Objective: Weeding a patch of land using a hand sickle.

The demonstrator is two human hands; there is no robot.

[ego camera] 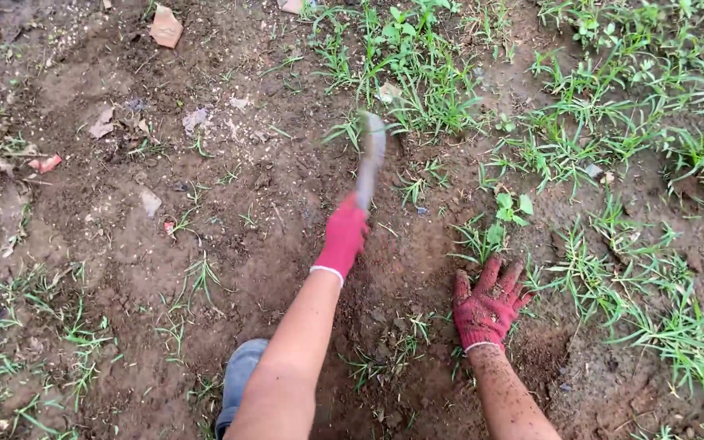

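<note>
- The fingers [350, 222] of the left hand [342, 240], in a red glove, were wrapped fully shut around the handle of a hand tool [370, 156]; the fingers [490, 277] of the right hand [487, 310], also red-gloved, were spread wide and flat, gripping nothing.
- The ground [124, 244] was bare brown soil on the left and centre, loose and turned near the hands; the person appeared to crouch low over it, which would explain the short reach of both arms.
- Grass and weeds [613, 138] covered the upper and right part, well apart from the cleared patch.
- The tool stood raised above the soil at the grass edge, blurred, which suggested a swing; its head could not be made out.
- The right hand pressed on the soil just beside a small leafy weed [508, 208], probably as a brace.
- A grey shoe [239, 375] showed under the left forearm.
- Dry leaves [165, 26] lay scattered at the top left.
</note>
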